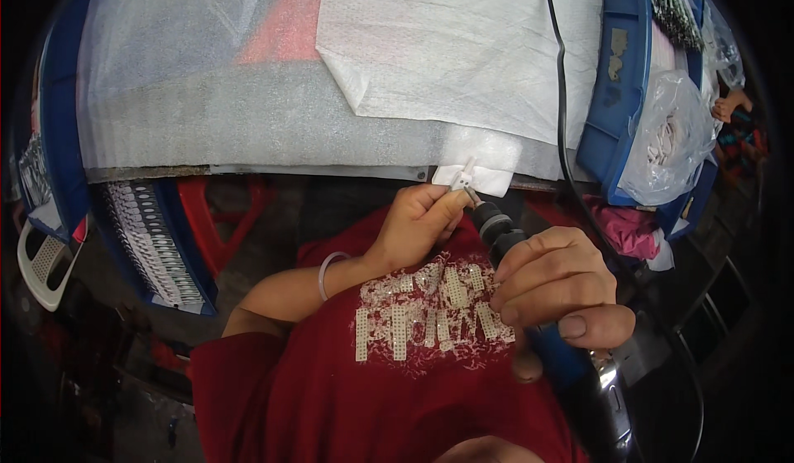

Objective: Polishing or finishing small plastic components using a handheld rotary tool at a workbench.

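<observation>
Straight to the head view, and all the action is at the near edge of the worktable. The left hand [420, 225] comes in from the left, a pale translucent bangle [322, 276] around its wrist, thumb and index finger pinched on a small whitish piece with dark specks [465, 180]. That's where the piece sits: at the fingertips, against a folded white pad [496, 183] at the table's edge. And what a tiny thing it is! Pale, with a narrow prong pointing away from the person and a few dark spots near the fingers; too small here to say whether they're holes or marks, and its lower part is hidden by the fingers.

Over on the right, the right hand [564, 283] is wrapped firmly around a black-and-blue handheld power tool [561, 364], slanting up to the left. Its slim metal tip [472, 193] is right at the piece, beside the left fingertips; actual contact, I can't tell.

Beyond the hands, a translucent grey foam sheet [248, 120] covers the table, with a white textured sheet [455, 50] on top, one corner folded over. A thin black cable [562, 58] runs down its right side, near a blue plastic tray [614, 103] and a clear plastic bag [670, 149].
</observation>
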`<state>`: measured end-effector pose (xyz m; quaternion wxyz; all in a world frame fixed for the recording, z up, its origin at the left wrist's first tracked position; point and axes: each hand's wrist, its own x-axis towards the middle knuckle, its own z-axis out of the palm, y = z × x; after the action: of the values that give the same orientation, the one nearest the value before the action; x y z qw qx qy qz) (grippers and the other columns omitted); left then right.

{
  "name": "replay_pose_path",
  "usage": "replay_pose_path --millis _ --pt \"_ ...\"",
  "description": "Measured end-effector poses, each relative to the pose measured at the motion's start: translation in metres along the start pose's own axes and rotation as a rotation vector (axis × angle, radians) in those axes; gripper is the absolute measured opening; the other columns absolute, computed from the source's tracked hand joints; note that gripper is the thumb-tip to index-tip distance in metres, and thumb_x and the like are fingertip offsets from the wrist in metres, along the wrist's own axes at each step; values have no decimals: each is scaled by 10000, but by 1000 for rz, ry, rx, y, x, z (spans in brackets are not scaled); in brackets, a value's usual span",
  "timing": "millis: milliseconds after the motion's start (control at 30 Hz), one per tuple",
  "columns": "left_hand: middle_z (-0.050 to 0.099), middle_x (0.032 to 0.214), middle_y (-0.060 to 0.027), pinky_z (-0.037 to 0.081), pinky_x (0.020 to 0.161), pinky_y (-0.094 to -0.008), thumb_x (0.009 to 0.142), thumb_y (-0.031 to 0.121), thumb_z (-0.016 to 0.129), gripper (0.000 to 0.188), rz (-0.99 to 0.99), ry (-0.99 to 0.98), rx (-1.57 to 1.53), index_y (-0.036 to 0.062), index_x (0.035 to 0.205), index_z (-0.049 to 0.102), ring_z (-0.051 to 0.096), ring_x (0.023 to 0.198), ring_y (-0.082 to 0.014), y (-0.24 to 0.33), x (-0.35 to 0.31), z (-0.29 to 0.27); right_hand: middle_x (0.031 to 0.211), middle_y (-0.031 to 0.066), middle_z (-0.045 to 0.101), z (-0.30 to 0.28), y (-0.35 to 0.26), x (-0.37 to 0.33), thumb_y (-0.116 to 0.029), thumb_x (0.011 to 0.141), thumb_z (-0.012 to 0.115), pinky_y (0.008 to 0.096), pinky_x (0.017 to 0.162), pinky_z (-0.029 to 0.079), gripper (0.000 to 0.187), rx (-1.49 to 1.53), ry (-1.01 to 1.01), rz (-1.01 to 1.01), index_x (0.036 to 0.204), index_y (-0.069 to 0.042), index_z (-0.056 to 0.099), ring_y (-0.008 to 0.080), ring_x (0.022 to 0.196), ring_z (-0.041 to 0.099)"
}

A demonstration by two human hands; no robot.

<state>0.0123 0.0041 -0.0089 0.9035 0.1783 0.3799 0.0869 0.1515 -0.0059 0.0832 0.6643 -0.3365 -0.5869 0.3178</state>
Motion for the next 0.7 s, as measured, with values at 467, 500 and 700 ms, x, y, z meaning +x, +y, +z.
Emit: replay_pose_path --millis 467,500,700 --pt "492 639 54 306 486 -181 977 189 535 223 -4 -2 18 8 954 663 395 543 -22 -4 2 -6 789 114 638 -17 2 1 -283 823 741 304 540 554 480 -97 -262 77 1042 -64 374 197 604 652" --pt "494 639 54 307 486 -182 976 187 535 224 -11 2 28 6 953 664 397 544 -22 -4 2 -7 793 114 638 -17 3 0 -281 824 740 302 536 552 476 -84 -267 86 1039 -67 374 197 605 652" --pt "506 647 52 315 495 -179 972 182 544 223 -6 16 32 -1 947 667 408 559 -18 -1 0 -6 795 111 639 -20 4 8 -275 821 743 287 516 537 454 -54 -291 124 1011 -74 382 194 603 650"
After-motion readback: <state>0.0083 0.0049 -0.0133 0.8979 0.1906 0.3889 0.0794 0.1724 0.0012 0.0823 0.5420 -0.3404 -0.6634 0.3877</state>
